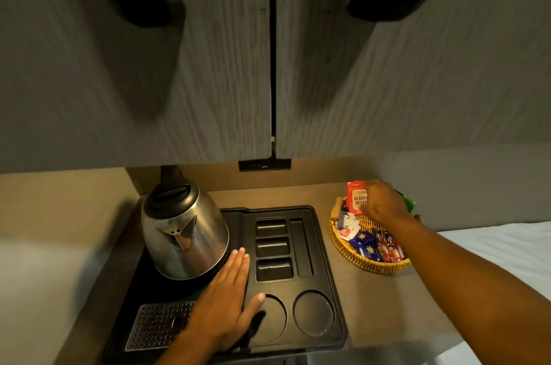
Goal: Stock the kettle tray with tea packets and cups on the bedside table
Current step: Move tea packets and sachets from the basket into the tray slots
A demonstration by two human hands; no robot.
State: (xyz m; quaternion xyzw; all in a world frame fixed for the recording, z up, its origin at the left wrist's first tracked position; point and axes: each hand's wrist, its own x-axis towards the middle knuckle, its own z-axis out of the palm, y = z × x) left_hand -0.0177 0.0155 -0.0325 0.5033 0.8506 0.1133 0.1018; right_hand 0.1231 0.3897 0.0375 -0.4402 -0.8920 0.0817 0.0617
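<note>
Our left hand (226,299) lies flat and open on the black kettle tray (325,245), fingers beside the steel kettle (183,233), thumb at the rim of one round cup recess. Our right hand (383,200) reaches into the wicker basket (357,260) near the tabletop's (372,305) right edge, fingers closed on a red tea packet (356,196) standing among other sachets.

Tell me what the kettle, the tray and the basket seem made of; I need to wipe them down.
Kettle: polished metal, probably stainless steel, judging by its mirror-like reflections, with a black lid. Tray: black, matte, moulded compartments, likely plastic. Basket: woven yellowish strands, seemingly wicker or rattan.
</note>
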